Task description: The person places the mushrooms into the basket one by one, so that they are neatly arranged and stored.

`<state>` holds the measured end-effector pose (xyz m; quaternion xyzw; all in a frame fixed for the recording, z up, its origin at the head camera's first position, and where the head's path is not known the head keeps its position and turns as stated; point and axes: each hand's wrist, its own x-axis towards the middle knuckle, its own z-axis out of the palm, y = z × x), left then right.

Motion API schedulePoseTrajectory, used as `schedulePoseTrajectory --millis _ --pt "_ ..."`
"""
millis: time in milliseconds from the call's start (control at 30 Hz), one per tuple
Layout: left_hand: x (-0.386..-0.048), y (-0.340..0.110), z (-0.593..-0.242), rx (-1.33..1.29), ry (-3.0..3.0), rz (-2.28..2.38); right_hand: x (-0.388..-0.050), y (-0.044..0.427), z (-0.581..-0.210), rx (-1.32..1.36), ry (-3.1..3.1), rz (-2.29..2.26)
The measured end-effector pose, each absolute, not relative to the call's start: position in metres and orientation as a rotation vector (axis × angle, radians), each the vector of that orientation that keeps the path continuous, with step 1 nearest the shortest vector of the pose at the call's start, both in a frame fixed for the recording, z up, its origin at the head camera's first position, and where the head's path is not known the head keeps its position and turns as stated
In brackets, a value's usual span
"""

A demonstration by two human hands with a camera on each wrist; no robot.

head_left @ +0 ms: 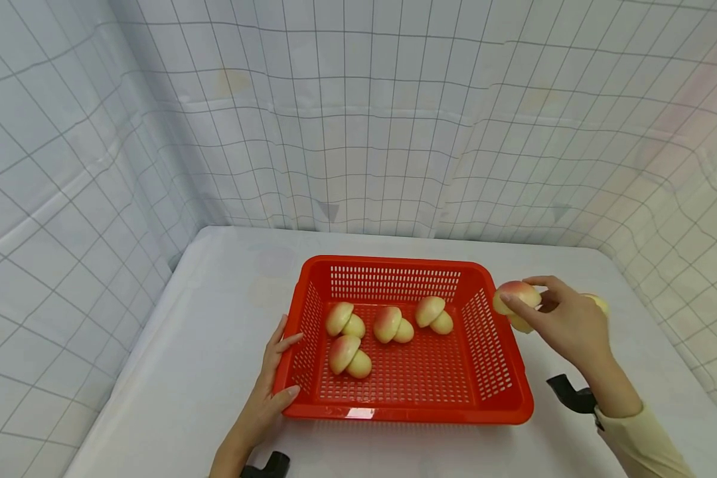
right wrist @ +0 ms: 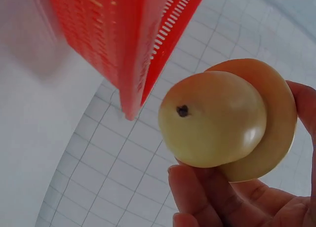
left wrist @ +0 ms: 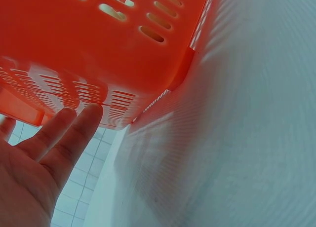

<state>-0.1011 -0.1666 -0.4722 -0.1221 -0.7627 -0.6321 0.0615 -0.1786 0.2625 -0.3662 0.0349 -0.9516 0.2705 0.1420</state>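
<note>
A red plastic basket with slotted walls sits on the white table. Inside it lie several toy mushrooms, each with a pink-and-yellow cap and a round pale stem. My left hand rests on the basket's left rim, thumb and fingers spread; in the left wrist view its fingertips reach the slotted wall. Beyond the basket's right rim, my right hand pinches another toy mushroom by its cap. The stem end, with a dark spot, faces the right wrist camera.
Partly hidden behind the right hand is one more yellowish object on the table. White grid-patterned curtains enclose the table at the back and both sides. Black wrist mounts stick out from the wrists.
</note>
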Motion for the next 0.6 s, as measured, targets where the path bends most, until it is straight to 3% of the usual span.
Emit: schedulePoseTrajectory --millis 600 --pt "-0.1 -0.167 -0.471 -0.358 -2.313 -1.91 -0.19 0.212 -0.348 0.564 -3.122 0.793"
